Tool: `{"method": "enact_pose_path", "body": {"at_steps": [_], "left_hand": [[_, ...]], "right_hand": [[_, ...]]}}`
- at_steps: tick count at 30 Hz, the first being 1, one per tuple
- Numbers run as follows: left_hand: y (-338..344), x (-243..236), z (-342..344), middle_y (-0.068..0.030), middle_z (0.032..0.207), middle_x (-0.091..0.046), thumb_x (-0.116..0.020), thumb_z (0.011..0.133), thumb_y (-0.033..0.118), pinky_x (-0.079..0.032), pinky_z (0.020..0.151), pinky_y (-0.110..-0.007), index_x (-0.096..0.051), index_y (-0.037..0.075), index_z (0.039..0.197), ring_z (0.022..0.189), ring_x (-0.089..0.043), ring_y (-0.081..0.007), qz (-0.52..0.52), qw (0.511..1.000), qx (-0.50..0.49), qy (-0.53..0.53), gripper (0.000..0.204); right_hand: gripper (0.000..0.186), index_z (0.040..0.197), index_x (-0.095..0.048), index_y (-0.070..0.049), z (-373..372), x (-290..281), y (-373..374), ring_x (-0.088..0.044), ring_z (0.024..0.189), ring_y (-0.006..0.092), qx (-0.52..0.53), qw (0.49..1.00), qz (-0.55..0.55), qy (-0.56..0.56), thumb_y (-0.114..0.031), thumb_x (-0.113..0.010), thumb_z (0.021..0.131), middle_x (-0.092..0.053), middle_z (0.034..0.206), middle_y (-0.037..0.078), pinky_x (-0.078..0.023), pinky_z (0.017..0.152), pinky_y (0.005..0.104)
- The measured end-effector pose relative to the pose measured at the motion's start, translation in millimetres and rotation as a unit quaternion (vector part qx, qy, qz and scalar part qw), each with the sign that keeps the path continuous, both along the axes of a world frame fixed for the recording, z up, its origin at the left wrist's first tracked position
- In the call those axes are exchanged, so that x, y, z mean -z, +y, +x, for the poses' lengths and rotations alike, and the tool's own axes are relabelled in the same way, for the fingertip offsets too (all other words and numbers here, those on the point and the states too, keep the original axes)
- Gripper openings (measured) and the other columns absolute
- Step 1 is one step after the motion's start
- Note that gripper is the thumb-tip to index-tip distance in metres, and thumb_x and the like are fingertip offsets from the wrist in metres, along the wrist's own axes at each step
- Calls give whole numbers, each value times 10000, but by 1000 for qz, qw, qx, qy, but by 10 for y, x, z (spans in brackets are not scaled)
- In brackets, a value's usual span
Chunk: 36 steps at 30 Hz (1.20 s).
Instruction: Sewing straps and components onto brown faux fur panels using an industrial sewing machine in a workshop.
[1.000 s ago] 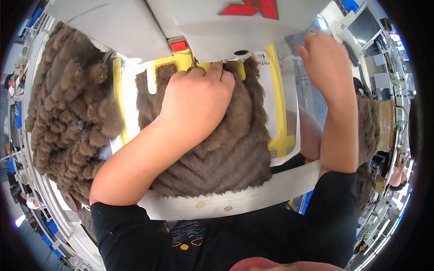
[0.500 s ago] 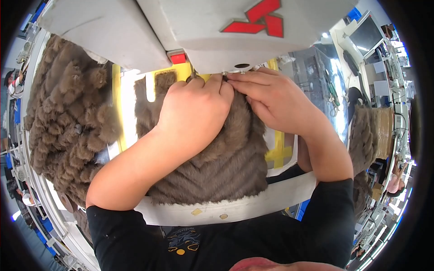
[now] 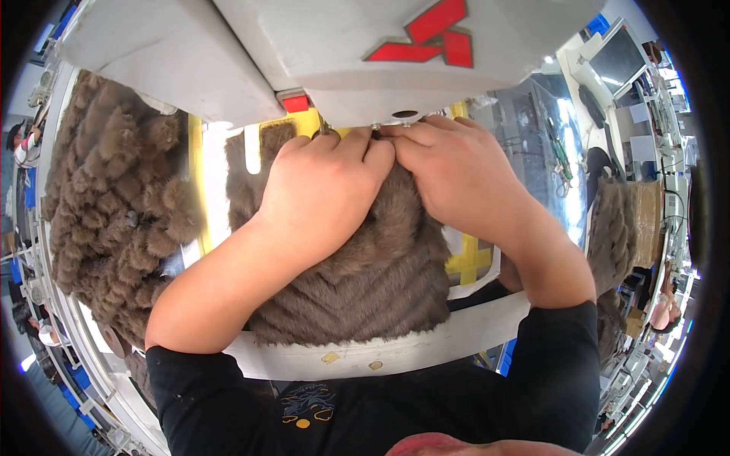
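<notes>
A brown fur piece (image 3: 357, 300) with a chevron-like pile lies across the work surface, its far end under the white sewing machine (image 3: 334, 76). My left hand (image 3: 323, 190) rests on the fur with bent fingers pressed down at its far edge, close beneath the machine head. Beside it, my right hand (image 3: 464, 171) curls over the same edge, its fingertips nearly touching the left ones. Both hands grip the fur there. The fingertips and the stitching spot are partly hidden by the knuckles and the machine.
A large heap of brown fur (image 3: 122, 182) fills the left side. Yellow tape (image 3: 470, 262) marks the surface right of the fur piece. Green-handled scissors (image 3: 560, 156) lie farther right, near a monitor (image 3: 617, 57). More fur (image 3: 610, 235) and a cardboard box (image 3: 645, 224) stand beyond.
My right hand has rolled over, its fingers more bent and the thumb now tucked out of sight. My left hand stays almost in place.
</notes>
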State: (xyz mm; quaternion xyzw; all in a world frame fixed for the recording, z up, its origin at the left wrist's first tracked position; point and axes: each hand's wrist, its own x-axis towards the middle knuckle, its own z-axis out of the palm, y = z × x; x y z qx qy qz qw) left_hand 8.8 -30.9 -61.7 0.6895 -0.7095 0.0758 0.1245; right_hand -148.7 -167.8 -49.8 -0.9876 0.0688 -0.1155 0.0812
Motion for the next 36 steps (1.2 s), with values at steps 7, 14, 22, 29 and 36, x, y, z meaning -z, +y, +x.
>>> {"method": "enact_pose_path", "body": {"at_steps": [7,14,22,29,36], "left_hand": [[4,2,-25,-52,1164,-738,-629,783,114,-558,711,-333,-672,99,1019,809,-695,-196,-6,1000,5,-15,241],[-8,-16,-30,-54,1179,-738,-617,798,113,-563,704,-341,-670,107,1029,782,-704,-206,13,1000,-9,-17,238],[-24,-12,-31,-75,1175,-738,-606,816,97,-573,707,-363,-665,92,1032,840,-728,-242,18,1000,-4,20,225],[-55,10,-70,-65,1154,-736,-612,815,95,-569,696,-366,-665,91,1005,836,-722,-240,10,1000,-5,10,198],[-89,-8,-127,-61,1160,-734,-611,813,94,-562,699,-364,-658,94,989,829,-717,-233,12,1000,-4,1,182]], "right_hand": [[231,1035,-708,-40,1,-26,37,-694,946,240,13,1000,11,-4,-94,-565,862,-717,1062,50,-570,765,369],[214,1025,-708,-49,7,-50,25,-718,867,238,27,999,23,21,-92,-550,888,-715,1035,47,-580,657,350],[197,1014,-703,-66,-1,-73,46,-716,846,232,35,999,14,28,-90,-552,889,-706,1008,26,-576,631,350],[198,1012,-697,-64,-28,-99,9,-711,844,254,37,998,30,36,-80,-548,882,-692,975,31,-570,621,367],[208,1007,-712,-57,-96,-92,-44,-716,869,256,45,998,43,21,-79,-549,879,-716,1001,42,-575,641,374]]}}
